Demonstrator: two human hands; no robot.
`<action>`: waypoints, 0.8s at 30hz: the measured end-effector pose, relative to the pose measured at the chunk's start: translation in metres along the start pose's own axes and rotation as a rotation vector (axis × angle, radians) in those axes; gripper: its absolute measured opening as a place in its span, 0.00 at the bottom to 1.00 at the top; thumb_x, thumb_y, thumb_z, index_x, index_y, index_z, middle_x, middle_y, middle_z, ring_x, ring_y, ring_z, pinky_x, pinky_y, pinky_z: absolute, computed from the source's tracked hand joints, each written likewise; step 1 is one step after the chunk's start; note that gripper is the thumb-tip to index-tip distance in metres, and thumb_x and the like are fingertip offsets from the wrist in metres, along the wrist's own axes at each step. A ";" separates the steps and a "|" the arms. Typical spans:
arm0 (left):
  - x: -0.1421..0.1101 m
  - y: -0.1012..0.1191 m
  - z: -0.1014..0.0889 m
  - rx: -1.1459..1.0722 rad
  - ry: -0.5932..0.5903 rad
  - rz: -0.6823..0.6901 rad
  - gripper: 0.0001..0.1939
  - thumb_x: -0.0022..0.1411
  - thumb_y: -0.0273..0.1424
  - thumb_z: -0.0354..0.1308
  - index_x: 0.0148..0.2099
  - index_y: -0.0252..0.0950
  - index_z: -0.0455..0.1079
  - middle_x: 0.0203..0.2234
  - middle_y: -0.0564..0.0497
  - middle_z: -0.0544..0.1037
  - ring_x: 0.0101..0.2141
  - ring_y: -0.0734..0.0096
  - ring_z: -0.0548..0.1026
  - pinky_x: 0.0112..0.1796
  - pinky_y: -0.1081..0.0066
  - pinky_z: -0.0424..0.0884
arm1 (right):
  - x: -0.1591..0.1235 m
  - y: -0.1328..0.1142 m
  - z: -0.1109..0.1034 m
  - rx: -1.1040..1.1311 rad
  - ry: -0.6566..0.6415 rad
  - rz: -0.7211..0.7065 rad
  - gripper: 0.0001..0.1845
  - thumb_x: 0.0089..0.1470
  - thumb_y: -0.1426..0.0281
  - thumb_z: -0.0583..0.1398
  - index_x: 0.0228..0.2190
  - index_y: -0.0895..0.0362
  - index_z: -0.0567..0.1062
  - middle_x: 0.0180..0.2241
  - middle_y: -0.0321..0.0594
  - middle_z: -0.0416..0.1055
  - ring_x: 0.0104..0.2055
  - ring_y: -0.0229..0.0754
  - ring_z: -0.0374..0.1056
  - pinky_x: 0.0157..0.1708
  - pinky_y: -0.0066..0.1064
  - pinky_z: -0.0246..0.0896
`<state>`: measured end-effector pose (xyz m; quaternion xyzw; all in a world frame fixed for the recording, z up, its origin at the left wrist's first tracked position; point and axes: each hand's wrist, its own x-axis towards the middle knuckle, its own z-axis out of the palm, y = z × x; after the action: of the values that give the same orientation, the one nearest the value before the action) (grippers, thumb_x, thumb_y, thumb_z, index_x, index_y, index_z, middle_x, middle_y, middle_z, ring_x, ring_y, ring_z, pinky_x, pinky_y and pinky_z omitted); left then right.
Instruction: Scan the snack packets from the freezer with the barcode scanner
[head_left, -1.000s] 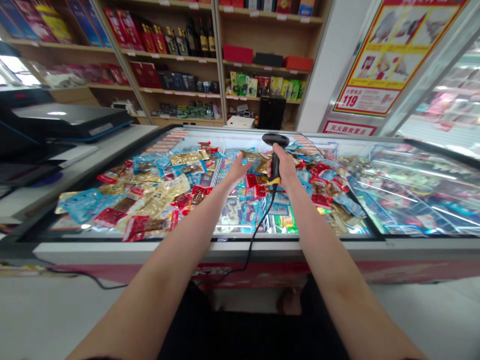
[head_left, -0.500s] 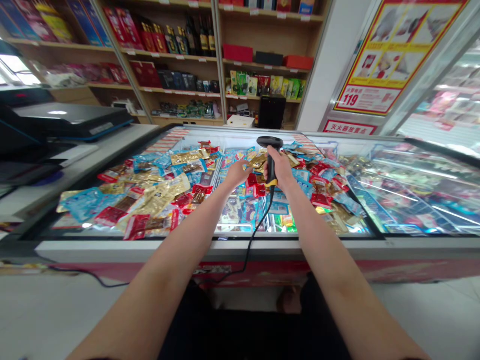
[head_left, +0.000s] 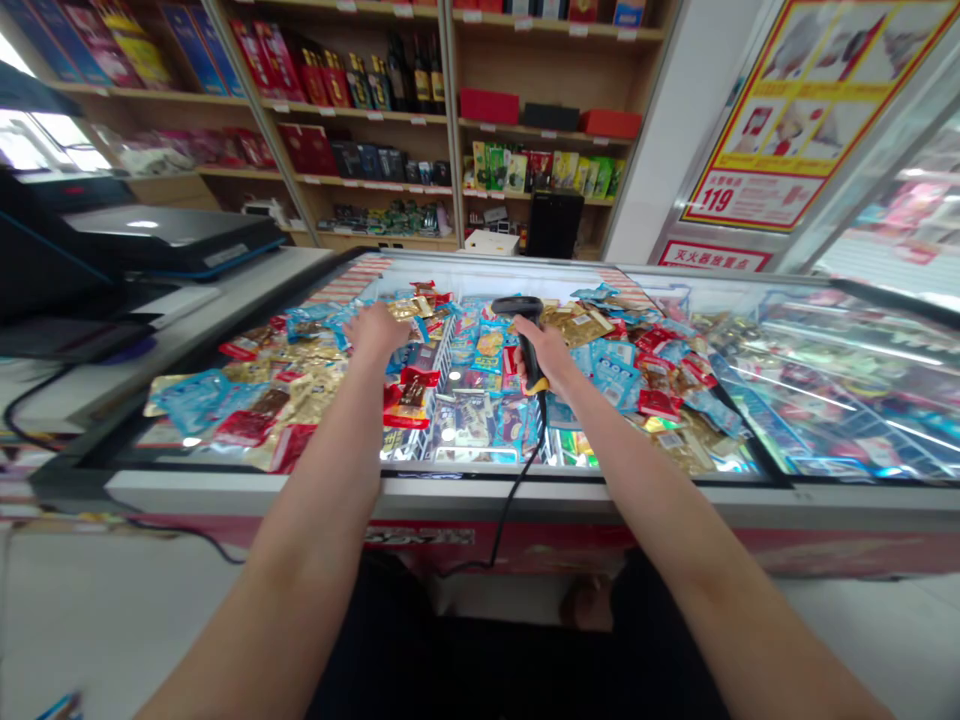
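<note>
My right hand [head_left: 546, 352] is wrapped round the dark handle of a barcode scanner [head_left: 519, 305], whose black head points up and away from me. A black cable hangs from its yellow-trimmed base. Over the left heap of snack packets [head_left: 315, 385] is my left hand [head_left: 375, 328], back upward, thumb and fingers apart. Its fingertips are partly hidden among gold and blue packets, and I cannot tell whether they touch one. Just right of the scanner lies a gold packet [head_left: 581, 325] on the right heap of blue, red and gold packets [head_left: 615, 370].
The heaps lie on the glass top of a chest freezer [head_left: 480, 482], with wire baskets inside. At left a counter [head_left: 277, 280] bears a flat scale-like device [head_left: 180, 235]. Shelves [head_left: 382, 115] with bottles and boxes stand behind. The scanner's cable [head_left: 510, 500] loops over the freezer's front edge.
My left hand has moved left, from beside the scanner to the left heap. The gold packet near it now lies on the right heap. The scanner has shifted slightly left.
</note>
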<state>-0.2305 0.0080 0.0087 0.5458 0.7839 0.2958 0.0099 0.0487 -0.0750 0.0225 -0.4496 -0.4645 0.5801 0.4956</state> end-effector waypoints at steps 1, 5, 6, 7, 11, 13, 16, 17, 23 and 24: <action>0.002 -0.007 -0.004 0.022 0.009 -0.004 0.30 0.49 0.37 0.70 0.55 0.32 0.75 0.57 0.26 0.78 0.61 0.25 0.72 0.63 0.37 0.64 | -0.001 0.001 0.002 -0.005 -0.006 0.009 0.17 0.69 0.59 0.62 0.30 0.54 0.68 0.14 0.31 0.68 0.11 0.35 0.61 0.11 0.25 0.57; 0.002 -0.019 -0.015 0.129 -0.091 -0.035 0.39 0.42 0.50 0.75 0.53 0.35 0.75 0.54 0.29 0.80 0.58 0.26 0.75 0.59 0.38 0.69 | 0.000 0.006 0.009 -0.005 -0.020 0.057 0.19 0.70 0.59 0.61 0.29 0.54 0.67 0.14 0.31 0.67 0.11 0.35 0.60 0.11 0.25 0.56; 0.001 -0.019 -0.018 0.157 -0.131 -0.048 0.42 0.40 0.52 0.76 0.54 0.35 0.75 0.54 0.29 0.80 0.58 0.26 0.75 0.58 0.39 0.71 | 0.000 0.007 0.011 0.001 -0.026 0.070 0.19 0.69 0.58 0.62 0.29 0.54 0.67 0.14 0.32 0.67 0.11 0.35 0.60 0.11 0.25 0.56; -0.001 -0.017 -0.021 0.179 -0.159 -0.059 0.45 0.38 0.53 0.76 0.55 0.34 0.75 0.55 0.28 0.80 0.58 0.27 0.75 0.57 0.40 0.72 | 0.001 0.008 0.012 0.007 -0.034 0.080 0.19 0.69 0.57 0.62 0.29 0.54 0.67 0.14 0.32 0.67 0.11 0.35 0.61 0.11 0.25 0.56; -0.010 -0.006 -0.025 0.217 -0.168 -0.068 0.45 0.42 0.51 0.76 0.58 0.31 0.74 0.56 0.25 0.78 0.58 0.28 0.75 0.57 0.44 0.71 | 0.004 0.010 0.020 0.014 -0.050 0.100 0.18 0.70 0.58 0.61 0.31 0.55 0.68 0.14 0.33 0.68 0.11 0.35 0.61 0.11 0.25 0.57; -0.013 -0.001 -0.023 0.191 -0.145 -0.034 0.40 0.44 0.47 0.75 0.56 0.31 0.75 0.53 0.28 0.80 0.57 0.29 0.75 0.57 0.45 0.71 | 0.006 0.008 0.027 0.010 -0.055 0.118 0.18 0.71 0.58 0.61 0.31 0.54 0.68 0.14 0.32 0.68 0.12 0.36 0.62 0.12 0.25 0.58; -0.016 0.006 -0.018 0.072 -0.097 0.045 0.30 0.45 0.39 0.74 0.51 0.33 0.78 0.46 0.35 0.83 0.52 0.35 0.78 0.52 0.51 0.74 | 0.007 0.007 0.037 0.002 -0.045 0.122 0.18 0.71 0.58 0.60 0.31 0.54 0.67 0.14 0.32 0.68 0.12 0.36 0.62 0.11 0.25 0.58; -0.016 0.008 -0.016 0.012 -0.094 0.073 0.26 0.46 0.36 0.73 0.48 0.34 0.78 0.43 0.37 0.84 0.50 0.38 0.79 0.51 0.53 0.74 | 0.008 0.007 0.039 0.000 -0.040 0.114 0.18 0.71 0.59 0.60 0.31 0.54 0.67 0.14 0.31 0.68 0.12 0.36 0.62 0.11 0.25 0.58; -0.018 0.022 -0.008 -0.312 -0.071 0.223 0.11 0.48 0.29 0.67 0.37 0.36 0.79 0.28 0.49 0.79 0.37 0.55 0.78 0.42 0.62 0.72 | 0.010 0.015 0.033 0.002 -0.051 0.045 0.15 0.70 0.60 0.61 0.32 0.54 0.67 0.15 0.30 0.68 0.11 0.35 0.62 0.12 0.25 0.59; -0.019 0.023 -0.007 -0.350 -0.061 0.233 0.09 0.48 0.30 0.66 0.36 0.37 0.79 0.26 0.50 0.78 0.35 0.57 0.77 0.40 0.63 0.71 | 0.010 0.015 0.030 0.006 -0.048 0.039 0.15 0.70 0.60 0.61 0.33 0.54 0.67 0.15 0.30 0.68 0.11 0.35 0.62 0.11 0.25 0.58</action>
<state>-0.2054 -0.0061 0.0196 0.6314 0.6514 0.4101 0.0938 0.0155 -0.0693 0.0118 -0.4431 -0.4658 0.6016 0.4741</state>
